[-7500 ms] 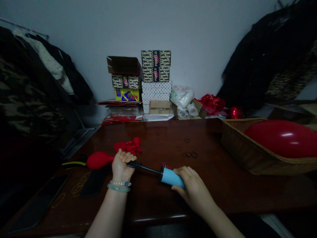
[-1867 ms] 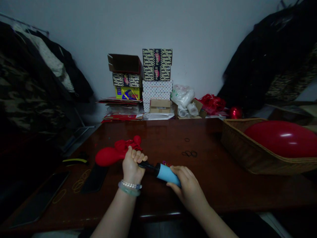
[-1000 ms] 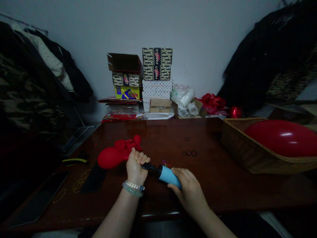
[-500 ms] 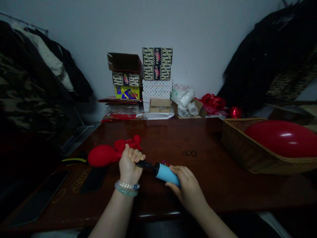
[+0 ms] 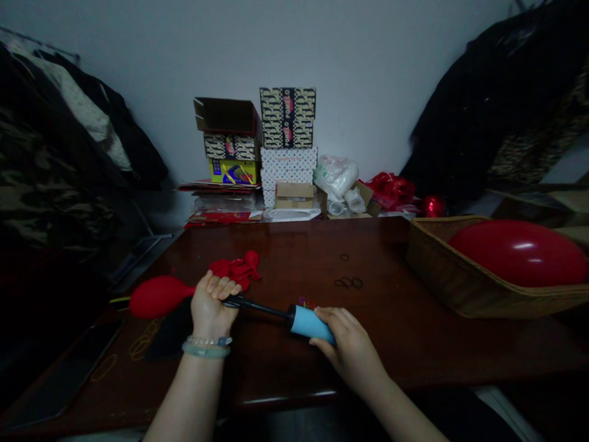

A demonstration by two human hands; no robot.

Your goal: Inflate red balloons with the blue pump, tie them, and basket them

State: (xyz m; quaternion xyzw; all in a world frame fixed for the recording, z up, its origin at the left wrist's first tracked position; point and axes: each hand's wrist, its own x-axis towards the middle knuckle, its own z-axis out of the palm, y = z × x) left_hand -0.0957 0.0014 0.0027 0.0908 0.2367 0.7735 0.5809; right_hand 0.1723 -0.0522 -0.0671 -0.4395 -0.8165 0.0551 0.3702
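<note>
My right hand point(image 5: 347, 344) is closed round the light blue barrel of a balloon hand pump point(image 5: 310, 323). The pump's black rod reaches leftward to its black nozzle end, where my left hand point(image 5: 212, 304) is wrapped, with a bracelet and a bangle on that wrist. A partly filled red balloon point(image 5: 161, 296) sticks out to the left of my left fist; its neck is hidden in my fingers. Just behind that hand lie several limp red balloons point(image 5: 239, 268) on the dark wooden table point(image 5: 294, 245).
A woven basket point(image 5: 442, 276) with a big red balloon point(image 5: 515, 252) stands at the right. Black rubber bands point(image 5: 350, 282) lie mid-table. Tan bands point(image 5: 138, 347), a dark phone point(image 5: 168, 334) and a dark flat slab point(image 5: 69, 374) are at left. Boxes point(image 5: 289, 116) stand against the wall.
My left hand has moved left with the balloon, drawing out more of the pump's black rod. My right hand stays nearly in place on the barrel.
</note>
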